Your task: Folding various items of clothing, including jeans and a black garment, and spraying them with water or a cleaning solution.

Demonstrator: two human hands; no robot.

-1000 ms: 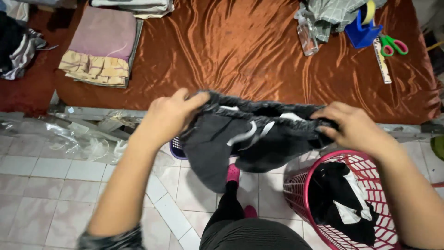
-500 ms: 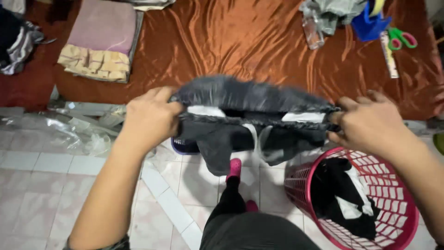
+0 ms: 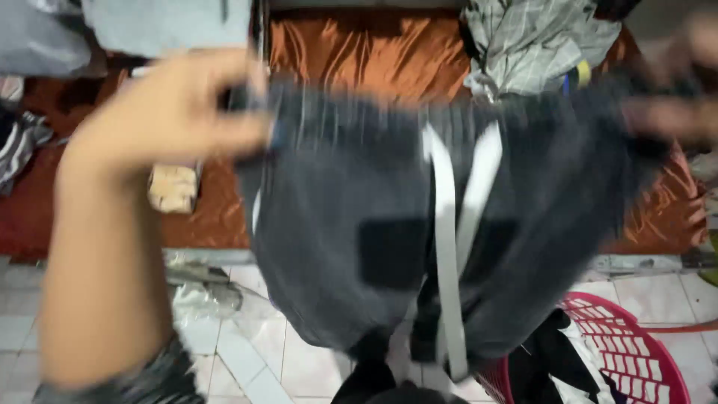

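Now dark shorts stretched between left hand, right hand.

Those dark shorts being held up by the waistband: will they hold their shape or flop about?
Probably floppy: the dark shorts hang in loose folds below the left hand and right hand. The white drawstrings dangle free, so they may snag. It seems light, since a grip at each end of the waistband carries it.

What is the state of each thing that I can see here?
dark shorts: held up, spread open, hanging down, blurred.
left hand: gripping the shorts' waistband corner.
right hand: blurred, at the other corner.
red basket: on the floor, holding dark clothes.
orange sheet: spread flat, wrinkled.
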